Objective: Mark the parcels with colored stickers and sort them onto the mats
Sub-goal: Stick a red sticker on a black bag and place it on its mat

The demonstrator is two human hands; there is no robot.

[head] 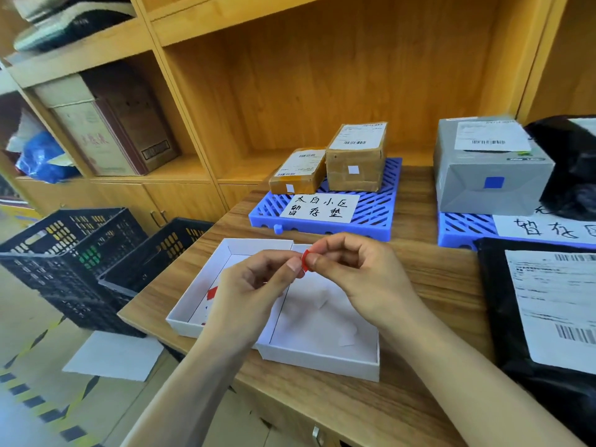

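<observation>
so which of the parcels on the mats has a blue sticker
The grey box on the right blue mat; its front carries a blue square sticker, while both brown cardboard parcels carry white ones.

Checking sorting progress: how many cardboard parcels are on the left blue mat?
2: a flatter cardboard parcel at the left blue mat's back left, and a taller cardboard parcel right beside it. None looks hidden behind them.

Both hands (254, 285) (358, 272) pinch red sticker (305, 260) above white tray (322, 359).
</observation>
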